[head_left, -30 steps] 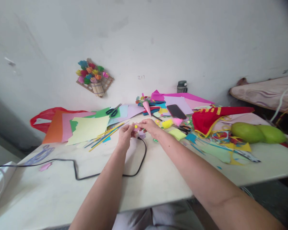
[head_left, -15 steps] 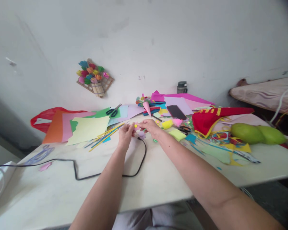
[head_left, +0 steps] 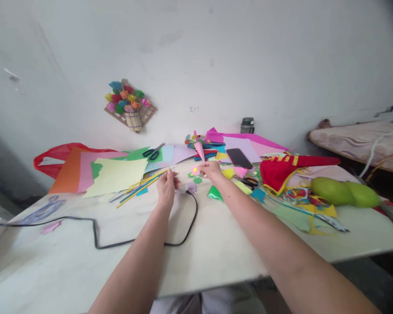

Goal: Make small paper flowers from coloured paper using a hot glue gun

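My right hand (head_left: 211, 170) has its fingers pinched at the edge of a small pink paper flower (head_left: 195, 171) with a yellow centre. Green paper leaf shapes (head_left: 197, 179) lie just below and beside that flower. My left hand (head_left: 167, 185) is half curled with its fingers apart, and I see nothing in it. Close to its left lie thin yellow and blue paper strips (head_left: 134, 189). A lilac paper flower (head_left: 192, 187) rests on the table between my hands, by the tip of a black cable (head_left: 194, 222). Past my right hand stands a pink paper cone (head_left: 199, 150) with small colourful flowers at its top.
Coloured paper sheets (head_left: 118, 174), black scissors (head_left: 153, 152) and a red bag (head_left: 59, 152) lie at the left. Behind and right are a phone (head_left: 239, 158), more scissors (head_left: 249, 183), red cloth (head_left: 277, 172), green fruit (head_left: 343, 192) and paper scraps. A bottle (head_left: 247, 125) stands by the wall.
My hands, together before, have parted. The right hand has moved away with the pink flower to the green leaf shapes; the left has moved slightly left and let go. A green packet now shows.
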`<state>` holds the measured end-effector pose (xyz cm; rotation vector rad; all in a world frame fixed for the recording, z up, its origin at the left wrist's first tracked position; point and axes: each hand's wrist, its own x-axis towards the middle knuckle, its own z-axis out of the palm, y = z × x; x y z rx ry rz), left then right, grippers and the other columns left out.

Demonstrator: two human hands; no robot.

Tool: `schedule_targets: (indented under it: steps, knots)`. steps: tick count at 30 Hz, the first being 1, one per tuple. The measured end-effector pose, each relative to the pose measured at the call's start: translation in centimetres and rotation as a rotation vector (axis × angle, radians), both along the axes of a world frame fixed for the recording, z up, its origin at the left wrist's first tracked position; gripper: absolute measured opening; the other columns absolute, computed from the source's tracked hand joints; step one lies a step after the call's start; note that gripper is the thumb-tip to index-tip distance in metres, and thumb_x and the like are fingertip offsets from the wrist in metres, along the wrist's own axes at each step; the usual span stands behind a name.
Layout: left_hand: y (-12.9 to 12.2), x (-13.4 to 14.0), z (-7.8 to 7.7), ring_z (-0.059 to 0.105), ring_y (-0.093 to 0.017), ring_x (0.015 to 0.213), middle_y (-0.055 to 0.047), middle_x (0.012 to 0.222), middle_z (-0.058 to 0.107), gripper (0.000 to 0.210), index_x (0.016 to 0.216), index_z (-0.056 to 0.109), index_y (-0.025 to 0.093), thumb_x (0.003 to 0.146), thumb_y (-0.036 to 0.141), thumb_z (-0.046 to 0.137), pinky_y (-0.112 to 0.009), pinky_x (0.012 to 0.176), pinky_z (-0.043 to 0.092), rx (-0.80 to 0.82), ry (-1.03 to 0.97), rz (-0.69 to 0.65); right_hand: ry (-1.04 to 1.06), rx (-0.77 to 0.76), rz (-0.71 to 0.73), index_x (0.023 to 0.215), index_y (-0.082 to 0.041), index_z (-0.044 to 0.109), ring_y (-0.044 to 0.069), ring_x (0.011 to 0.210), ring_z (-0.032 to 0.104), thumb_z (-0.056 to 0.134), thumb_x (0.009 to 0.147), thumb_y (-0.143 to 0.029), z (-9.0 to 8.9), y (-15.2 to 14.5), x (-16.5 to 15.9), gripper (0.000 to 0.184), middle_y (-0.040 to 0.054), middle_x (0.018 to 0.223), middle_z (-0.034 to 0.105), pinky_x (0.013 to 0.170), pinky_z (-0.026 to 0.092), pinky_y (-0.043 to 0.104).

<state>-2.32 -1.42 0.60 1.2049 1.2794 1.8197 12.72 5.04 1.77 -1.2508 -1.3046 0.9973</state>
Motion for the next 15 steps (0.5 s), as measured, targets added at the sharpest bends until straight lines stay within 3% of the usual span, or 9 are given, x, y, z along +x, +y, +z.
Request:
schedule_targets:
  steps: [7, 15]
  knots:
    - [0.1, 0.2, -0.3, 0.040, -0.007, 0.038, 0.002, 0.048, 0.049, 0.039, 0.070, 0.054, 0.014, 0.073, 0.052, 0.048, -0.020, 0.039, 0.033, 0.006, 0.018, 0.035, -0.239, 0.023, -0.065, 0.069, -0.014, 0.068, 0.011, 0.049, 0.056, 0.065, 0.061, -0.021, 0.4, 3.3, 0.0, 0.012, 0.0029, 0.058, 0.063, 0.046, 0.043, 0.019]
    - [0.3, -0.2, -0.7, 0.044, -0.009, 0.045, 0.004, 0.048, 0.047, 0.030, 0.060, 0.049, 0.017, 0.067, 0.045, 0.057, -0.021, 0.048, 0.036, -0.017, 0.172, 0.253, -0.507, -0.057, -0.054, 0.070, -0.014, 0.067, 0.016, 0.062, 0.062, 0.067, 0.060, -0.018, 0.6, 5.3, -1.9, 0.011, 0.0051, 0.062, 0.065, 0.056, 0.046, 0.021]
